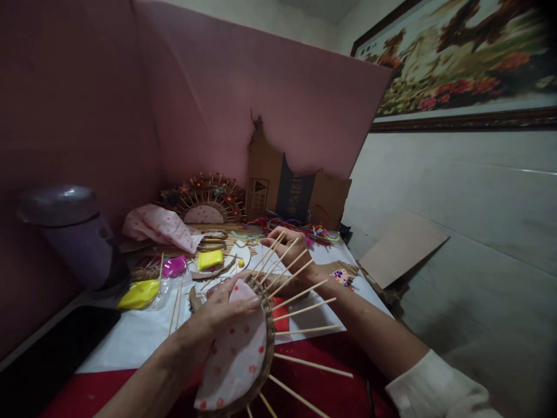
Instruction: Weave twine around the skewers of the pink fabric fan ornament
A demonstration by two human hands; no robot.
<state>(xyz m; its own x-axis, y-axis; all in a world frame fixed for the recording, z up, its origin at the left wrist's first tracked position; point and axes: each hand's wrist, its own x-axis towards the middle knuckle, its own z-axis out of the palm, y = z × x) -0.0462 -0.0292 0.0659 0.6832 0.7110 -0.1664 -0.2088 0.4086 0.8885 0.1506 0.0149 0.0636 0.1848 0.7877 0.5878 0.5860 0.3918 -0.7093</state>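
My left hand [227, 310] grips a half-round craft piece [237, 360] by its flat edge, thumb on top. White cloth with red flowers covers its face. Brown cord is woven round the curved rim [268, 325], and several thin wooden sticks [300, 309] fan out from it. Behind the upper sticks is my right hand [290, 248], its fingers pinched together; what they hold, if anything, is too small to make out. Left of those fingertips, a small yellow ball [241, 263] lies on a pale round piece. A brown roll [285, 285] lies partly hidden under my right wrist.
A similar half-round piece with coloured beads [204, 200] stands at the back, beside torn cardboard [278, 186]. Coloured fuzzy strips [304, 229] lie before it. Yellow clay packs [139, 294], a magenta pack [174, 266], a tumbler [80, 238] and a black phone [61, 354] are left.
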